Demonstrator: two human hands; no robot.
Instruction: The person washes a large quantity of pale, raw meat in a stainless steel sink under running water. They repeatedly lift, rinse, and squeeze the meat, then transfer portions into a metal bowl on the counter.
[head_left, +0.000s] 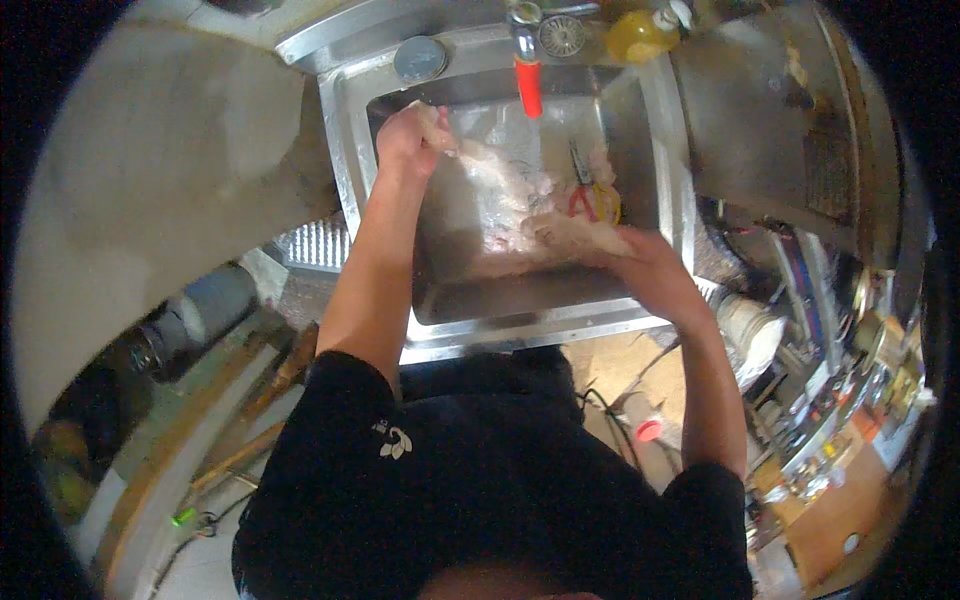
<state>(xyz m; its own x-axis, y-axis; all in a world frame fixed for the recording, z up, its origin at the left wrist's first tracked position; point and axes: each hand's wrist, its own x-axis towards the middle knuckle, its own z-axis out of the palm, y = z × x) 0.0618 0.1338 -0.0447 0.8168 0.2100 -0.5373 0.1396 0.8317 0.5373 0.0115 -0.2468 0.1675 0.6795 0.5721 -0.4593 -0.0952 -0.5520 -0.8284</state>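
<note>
Over a steel sink [400,290], my left hand [402,138] is closed round one end of a pale, soft, pinkish strip [490,172] that looks like raw meat. The strip stretches down and right from my fist into the basin. Nearer the front right, my right hand [655,275] grips a similar pale, fleshy piece [575,235], its fingers partly hidden and blurred. Whether both are one length, I cannot tell. Just beyond my right hand lies a pair of scissors [582,203] with red and yellow handles, blades pointing away. More pale bits rest beside them.
A tap with a red spout [528,88] reaches over the basin's far side. Along the back rim are a round grey lid [420,60], a metal strainer [562,37] and a bottle of yellow liquid [640,38]. Cluttered shelves [830,450] stand at the right.
</note>
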